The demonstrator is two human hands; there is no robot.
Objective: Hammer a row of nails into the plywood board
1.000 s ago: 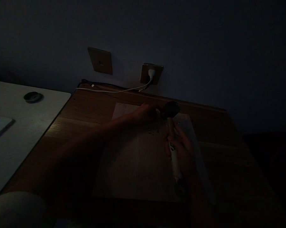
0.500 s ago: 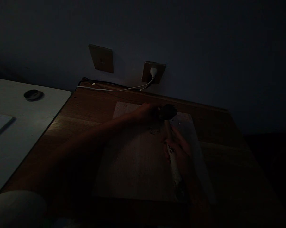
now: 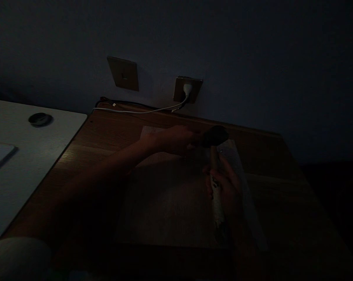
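Note:
A hammer with a dark metal head [image 3: 215, 136] and a pale wrapped handle sits in my right hand [image 3: 226, 191], whose fingers curl around the handle. The head hangs above the far part of a pale board or sheet [image 3: 167, 207] lying on a wooden desk. My left hand [image 3: 176, 140] reaches across from the left, its fingertips just by the hammer head. The dim light hides whether those fingers pinch anything small.
A white plug sits in a wall socket [image 3: 187, 90], with a white cable [image 3: 141, 111] running along the desk's back edge. A switch plate [image 3: 123, 73] is further left. A white table [image 3: 32, 152] with a round dark grommet adjoins the desk on the left.
The hammer head has swung slightly right and up since half a second ago. My left hand has shifted a little with it.

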